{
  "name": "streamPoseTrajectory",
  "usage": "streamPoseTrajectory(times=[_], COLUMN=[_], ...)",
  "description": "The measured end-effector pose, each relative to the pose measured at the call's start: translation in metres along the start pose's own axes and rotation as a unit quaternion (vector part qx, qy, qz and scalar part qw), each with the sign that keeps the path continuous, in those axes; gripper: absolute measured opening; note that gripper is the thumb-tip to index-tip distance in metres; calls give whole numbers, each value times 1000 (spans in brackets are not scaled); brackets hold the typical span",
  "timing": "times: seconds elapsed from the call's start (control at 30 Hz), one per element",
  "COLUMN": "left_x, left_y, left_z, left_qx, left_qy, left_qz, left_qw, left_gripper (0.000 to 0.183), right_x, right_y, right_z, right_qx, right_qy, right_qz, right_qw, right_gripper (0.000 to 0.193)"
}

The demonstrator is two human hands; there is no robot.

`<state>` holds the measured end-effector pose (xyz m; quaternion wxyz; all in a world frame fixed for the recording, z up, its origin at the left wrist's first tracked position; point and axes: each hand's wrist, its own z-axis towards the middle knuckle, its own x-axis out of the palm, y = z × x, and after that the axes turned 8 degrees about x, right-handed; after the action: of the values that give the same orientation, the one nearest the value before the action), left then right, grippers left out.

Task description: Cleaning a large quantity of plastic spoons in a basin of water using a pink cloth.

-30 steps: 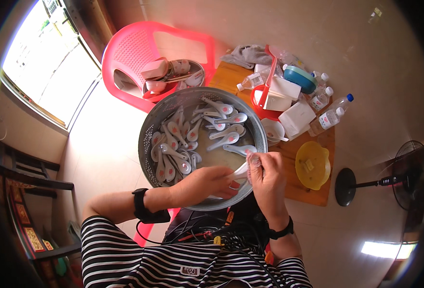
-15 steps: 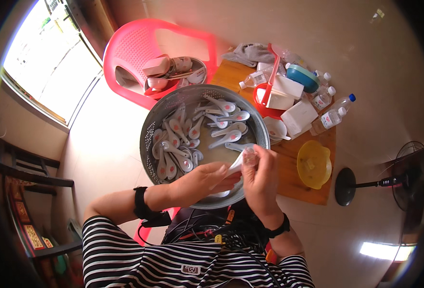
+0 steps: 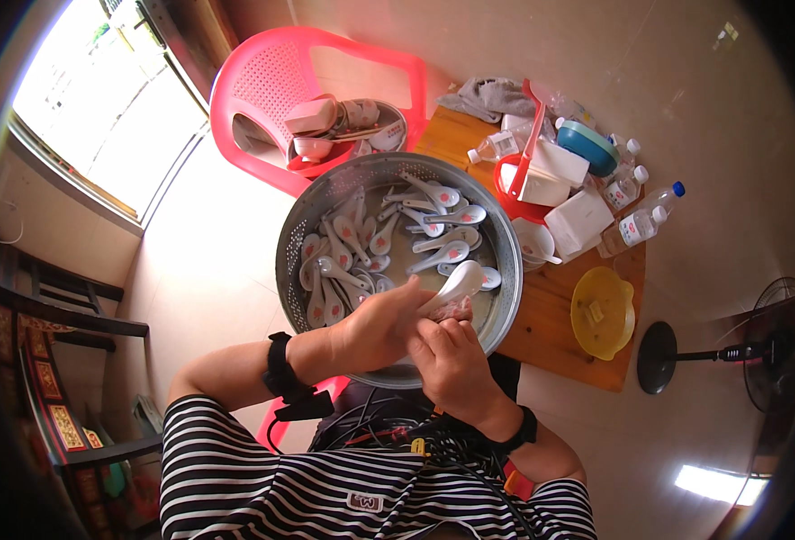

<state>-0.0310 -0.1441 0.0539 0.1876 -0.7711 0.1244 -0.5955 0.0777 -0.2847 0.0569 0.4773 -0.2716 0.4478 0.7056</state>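
Over a large round metal basin [image 3: 508,297], my left hand [image 3: 375,328] grips a white soup spoon [image 3: 460,283] near its handle. The bowl of that spoon points up and away from me. My right hand [image 3: 456,369] is closed right beside it, its fingers meeting the left hand at the handle. A small crumpled pinkish-white cleaning pad [image 3: 454,310] shows at the right fingertips; its exact kind is unclear. Inside the basin lie many white soup spoons with red marks, some heaped at the left [image 3: 348,234], others at the upper right [image 3: 441,256], in shallow cloudy liquid.
Beyond the basin stands a pink plastic chair [image 3: 226,135] holding stacked bowls [image 3: 312,148]. On the wooden table [image 3: 542,337] at right are a red ladle-like scoop [image 3: 525,162], a teal container [image 3: 587,147], plastic bottles [image 3: 636,228] and a yellow basket [image 3: 602,313]. A fan [image 3: 657,358] stands farther right.
My right hand has moved from the spoon's bowl down toward its handle, taking the pad along. The spoon's bowl is now uncovered. The whole view has shifted slightly.
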Motion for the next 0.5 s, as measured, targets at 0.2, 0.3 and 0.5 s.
streamPoseTrajectory(times=[0.2, 0.3, 0.5], left_x=[-11, -44, -24], left_y=[4, -2, -7], left_z=[7, 6, -3], left_qx=[-44, 116, 151], left_qy=[-56, 60, 92], left_qz=[50, 480, 538], left_qw=[996, 867, 824], left_gripper=[46, 40, 42], right_x=[-10, -19, -32], right_y=[-5, -13, -20], right_z=[-7, -4, 1], right_qx=[2, 49, 240], right_qy=[39, 16, -183], right_qz=[48, 169, 276], right_qw=[998, 984, 913], right_gripper=[31, 19, 19])
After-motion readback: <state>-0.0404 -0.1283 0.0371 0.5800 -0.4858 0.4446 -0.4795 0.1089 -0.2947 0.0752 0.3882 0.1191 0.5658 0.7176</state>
